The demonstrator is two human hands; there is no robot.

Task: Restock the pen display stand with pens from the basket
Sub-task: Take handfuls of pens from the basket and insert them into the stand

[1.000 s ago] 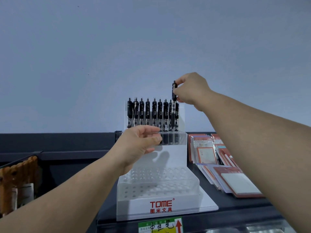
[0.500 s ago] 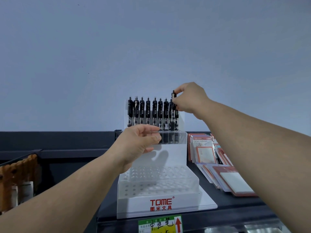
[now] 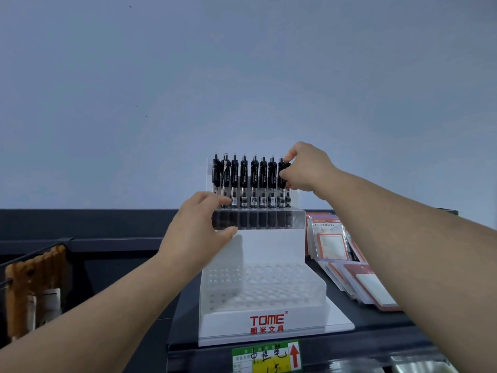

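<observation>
Only the top tier of the pen display stand point(image 3: 269, 254) is filled with pens point(image 3: 254, 179); the right hand point(image 3: 304, 168) pinches the end pen point(image 3: 282, 175), apparently seated there, the left hand point(image 3: 196, 232) grips that tier's edge, and the lower tiers' holes point(image 3: 258, 286) are empty, basket unseen.

the left hand point(image 3: 199, 232) hides the left end of the top tier of the display stand point(image 3: 269, 246). the right hand point(image 3: 304, 168) covers the top of the end pen point(image 3: 281, 193). print on the pens point(image 3: 254, 181) is too small to read. the price label point(image 3: 266, 356) runs off the bottom edge; the brown bundle point(image 3: 35, 278) at left is blurred.
</observation>
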